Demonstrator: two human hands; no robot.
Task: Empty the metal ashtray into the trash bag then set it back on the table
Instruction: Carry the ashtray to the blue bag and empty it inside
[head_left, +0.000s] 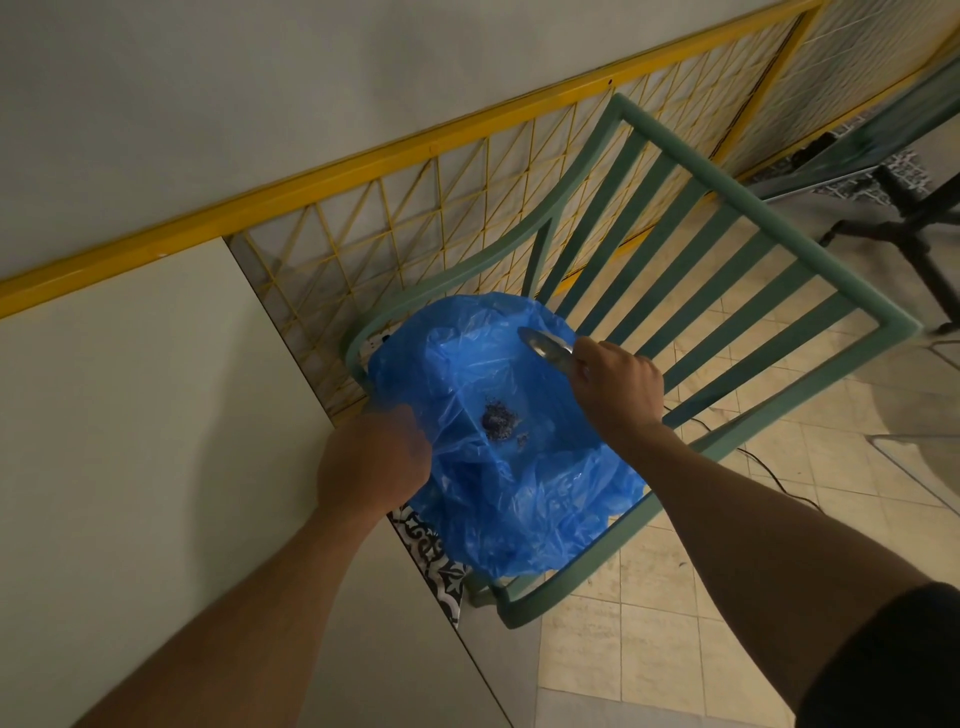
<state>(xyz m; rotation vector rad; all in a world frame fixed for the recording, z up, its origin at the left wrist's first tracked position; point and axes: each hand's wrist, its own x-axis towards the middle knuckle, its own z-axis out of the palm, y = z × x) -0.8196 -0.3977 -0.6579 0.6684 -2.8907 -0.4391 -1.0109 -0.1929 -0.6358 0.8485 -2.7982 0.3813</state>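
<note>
A blue plastic trash bag (498, 467) lies spread open on the seat of a green slatted chair (727, 270). A small dark pile of ash (497, 418) rests inside the bag. My left hand (371, 460) grips the bag's near-left edge and holds it open. My right hand (615, 382) holds the shiny metal ashtray (548, 345) tilted on its side over the bag's far-right rim.
A pale table top (156, 441) fills the left side, its edge next to the chair. A yellow wire grid panel (467, 208) runs behind the chair. Beige floor tiles (675, 597) and a black cable lie at right; a dark table base (914, 223) stands far right.
</note>
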